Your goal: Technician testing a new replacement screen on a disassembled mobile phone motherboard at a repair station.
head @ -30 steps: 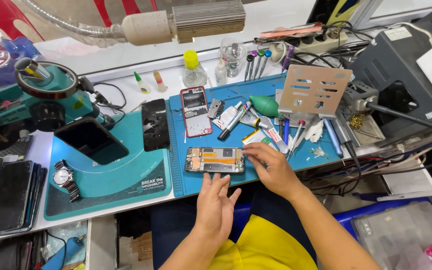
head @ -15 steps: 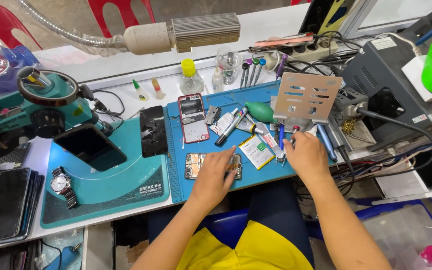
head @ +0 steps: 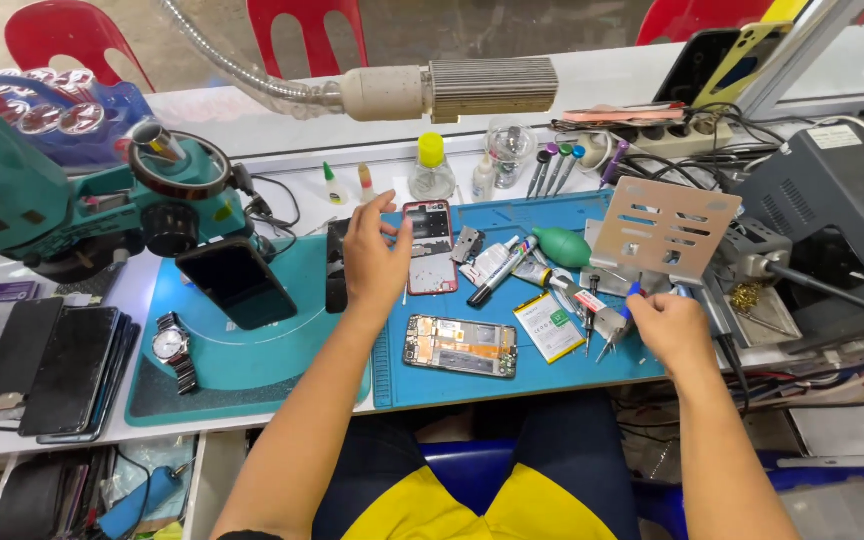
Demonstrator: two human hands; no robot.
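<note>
Hands over a phone repair mat.
Left hand, fingers spread, reaches the red phone standing lengthwise beside it; right hand maybe pinches a blue tool.

Clutter around a phone-repair bench

A teal microscope stands at the left over a teal round-cornered mat, where a silver wristwatch lies; dark phone screens are stacked further left. Behind, a flexible metal-hosed lamp, a yellow-capped clear bottle, a green rubber blower bulb and a perforated metal stand.
</note>
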